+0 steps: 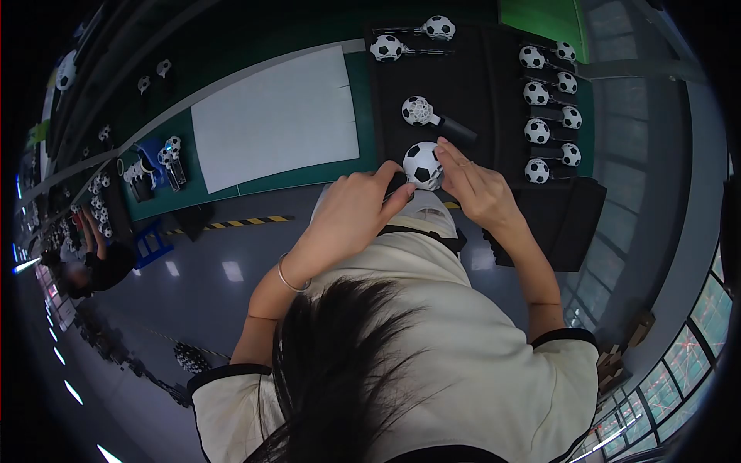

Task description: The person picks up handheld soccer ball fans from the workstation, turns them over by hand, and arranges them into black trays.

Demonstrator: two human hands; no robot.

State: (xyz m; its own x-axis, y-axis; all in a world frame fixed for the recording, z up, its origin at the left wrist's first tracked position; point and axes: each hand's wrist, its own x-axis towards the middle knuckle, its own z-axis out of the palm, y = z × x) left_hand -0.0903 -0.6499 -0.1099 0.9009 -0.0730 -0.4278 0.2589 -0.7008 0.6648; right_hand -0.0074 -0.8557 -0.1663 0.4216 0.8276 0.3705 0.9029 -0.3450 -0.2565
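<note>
A black handle (396, 185) is wrapped in my left hand (351, 207), whose thumb and index finger close around it. Beside it is a black-and-white soccer-ball head (422, 164), apparently part of the same handheld device. My right hand (480, 187) presses its fingers together on the ball's right side; its thumb is mostly hidden. Just beyond lies another device on the black mat, with a white lattice ball head (417, 111) and a dark grey handle (457, 130) pointing right.
Two ball-headed devices (388, 49) lie at the mat's far edge. Several more stand in rows (537, 130) on the right. A white sheet (274, 116) covers part of the green table (166, 197). A blue item (158, 163) sits among devices at left. Another person (108, 266) works far left.
</note>
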